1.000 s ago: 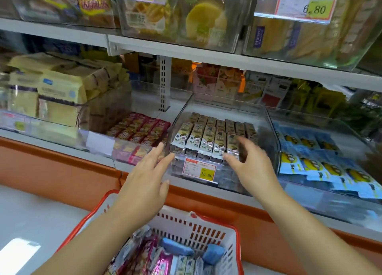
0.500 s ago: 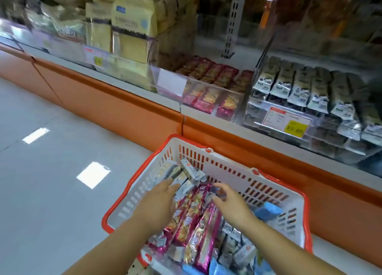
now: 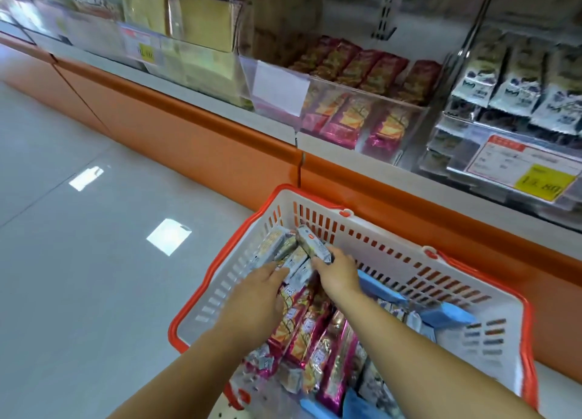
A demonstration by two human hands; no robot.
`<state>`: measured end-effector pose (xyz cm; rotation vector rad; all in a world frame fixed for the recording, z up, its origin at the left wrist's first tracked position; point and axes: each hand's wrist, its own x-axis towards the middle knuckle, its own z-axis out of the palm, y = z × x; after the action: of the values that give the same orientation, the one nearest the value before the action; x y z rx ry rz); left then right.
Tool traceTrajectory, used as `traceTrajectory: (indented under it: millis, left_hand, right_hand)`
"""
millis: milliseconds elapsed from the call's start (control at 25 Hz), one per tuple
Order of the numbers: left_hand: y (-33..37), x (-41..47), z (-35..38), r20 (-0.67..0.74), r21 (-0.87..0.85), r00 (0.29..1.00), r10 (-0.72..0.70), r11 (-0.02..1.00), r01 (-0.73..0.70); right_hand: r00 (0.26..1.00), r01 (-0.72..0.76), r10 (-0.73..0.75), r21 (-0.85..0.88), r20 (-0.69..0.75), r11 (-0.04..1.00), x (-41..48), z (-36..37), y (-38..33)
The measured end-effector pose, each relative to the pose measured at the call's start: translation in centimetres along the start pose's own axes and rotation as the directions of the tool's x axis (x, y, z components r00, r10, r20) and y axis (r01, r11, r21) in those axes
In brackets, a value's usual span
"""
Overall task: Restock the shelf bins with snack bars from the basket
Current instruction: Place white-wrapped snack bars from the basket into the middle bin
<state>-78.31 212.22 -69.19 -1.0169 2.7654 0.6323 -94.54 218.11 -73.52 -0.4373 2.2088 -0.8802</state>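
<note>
We judge the restocking well short of finished. The white slotted plastic basket with the orange-red rim sits low in front of the shelf and holds a big mixed load: long pink foil-wrapped bars, pale blue packets and small silver-wrapped bars heaped at its far left corner.

Both hands are down inside the basket at that heap. The right hand has its fingers clamped round 1 silver-wrapped bar with a red mark, tilted up off the pile. The left hand reaches onto the heap beside it. We cannot tell whether its fingers grip a bar or only lie on them.

On the shelf, the clear plastic bin of pink bars and the clear plastic bin of silver-and-black bars already carry rows of stock. What is left, as we read it, is lifting this handful to the matching bin, then many more trips.
</note>
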Motion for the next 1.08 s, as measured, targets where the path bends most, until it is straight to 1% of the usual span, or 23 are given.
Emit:
traceTrajectory:
  millis: [80, 120, 200, 240, 320, 400, 480, 520, 560, 640, 680, 720, 800, 840, 880, 920, 960, 1000, 1040, 1080]
  left_hand:
    - [0.3, 0.1, -0.2, 0.005, -0.049, 1.0, -0.004, 0.999, 0.004]
    - [0.7, 0.3, -0.4, 0.006, -0.107, 1.0, -0.016, 0.994, 0.017]
    - [2.1, 0.7, -0.9, -0.002, -0.291, 0.998, -0.065, 0.955, 0.062]
    - [2.9, 1.0, -1.4, -0.016, -0.395, 0.996, -0.091, 0.915, 0.078]
    - [4.8, 1.4, -2.7, -0.031, -0.61, 0.989, -0.146, 0.787, 0.097]
    - [6.7, 1.5, -4.2, -0.001, -0.787, 0.987, -0.161, 0.609, 0.098]
    - [8.6, 0.9, -5.8, 0.057, -0.913, 0.993, -0.107, 0.397, 0.095]
    - [9.7, 0.6, -6.6, 0.086, -0.946, 0.994, -0.066, 0.307, 0.102]
    - [10.9, 0.2, -7.3, 0.103, -0.963, 0.994, -0.027, 0.248, 0.107]
    - [13.4, -0.8, -8.5, 0.1, -0.975, 0.995, 0.018, 0.202, 0.094]
    - [14.7, -1.2, -9.2, 0.083, -0.977, 0.996, 0.034, 0.199, 0.075]
    - [16.0, -1.5, -9.9, 0.062, -0.978, 0.996, 0.059, 0.205, 0.049]
    - [18.7, -1.9, -11.7, 0.007, -0.972, 0.99, 0.138, 0.235, -0.026]
    - [20.1, -2.0, -12.7, -0.035, -0.961, 0.984, 0.174, 0.265, -0.082]
    - [21.6, -2.1, -13.6, -0.1, -0.934, 0.973, 0.206, 0.317, -0.163]
    - [22.9, -2.1, -14.5, -0.184, -0.878, 0.954, 0.237, 0.396, -0.268]
    - [24.0, -2.0, -15.2, -0.277, -0.778, 0.918, 0.283, 0.495, -0.387]
    - [24.9, -1.9, -15.7, -0.362, -0.63, 0.865, 0.348, 0.592, -0.503]
    - [25.4, -1.5, -16.1, -0.431, -0.446, 0.797, 0.423, 0.668, -0.596]
    - [25.9, -0.9, -16.4, -0.484, -0.256, 0.723, 0.493, 0.711, -0.656]
  right_hand:
    - [1.0, 0.013, -0.016, 0.1, 0.024, 0.995, -1.1, -0.7, 0.4]
    - [0.999, 0.017, -0.025, 0.173, 0.043, 0.985, -1.8, -1.4, 0.7]
    - [0.996, 0.04, -0.066, 0.344, 0.065, 0.938, -3.9, -3.2, 1.1]
    - [0.995, 0.063, -0.091, 0.405, 0.05, 0.912, -4.9, -4.4, 1.1]
    - [0.99, 0.124, -0.141, 0.444, 0.005, 0.887, -7.0, -6.8, 0.8]
    - [0.985, 0.159, -0.173, 0.463, -0.012, 0.872, -9.0, -8.9, 0.5]
    - [0.98, 0.188, -0.199, 0.465, -0.026, 0.865, -11.2, -11.1, 0.6]
    - [0.976, 0.202, -0.214, 0.471, -0.027, 0.859, -12.3, -12.2, 0.7]
    - [0.972, 0.218, -0.235, 0.472, -0.022, 0.854, -13.4, -13.3, 0.8]
    - [0.952, 0.283, -0.305, 0.442, -0.021, 0.851, -15.5, -15.4, 0.8]
    - [0.931, 0.353, -0.361, 0.389, -0.054, 0.851, -16.6, -16.7, 0.7]
    - [0.9, 0.434, -0.421, 0.294, -0.11, 0.852, -17.5, -17.9, 0.5]
    - [0.816, 0.558, -0.527, 0.085, -0.235, 0.826, -19.3, -21.0, -0.2]
    - [0.774, 0.59, -0.56, 0.014, -0.297, 0.808, -20.3, -22.5, -0.6]
    - [0.73, 0.608, -0.576, -0.035, -0.369, 0.793, -21.3, -24.2, -0.8]
    - [0.682, 0.616, -0.574, -0.067, -0.453, 0.785, -22.1, -25.7, -1.0]
    - [0.627, 0.619, -0.556, -0.085, -0.546, 0.781, -22.7, -27.2, -1.2]
    - [0.57, 0.616, -0.525, -0.093, -0.632, 0.782, -22.9, -28.5, -1.3]
    - [0.525, 0.602, -0.486, -0.099, -0.699, 0.792, -22.7, -29.6, -1.5]
    - [0.488, 0.572, -0.454, -0.12, -0.745, 0.811, -22.3, -30.8, -1.8]
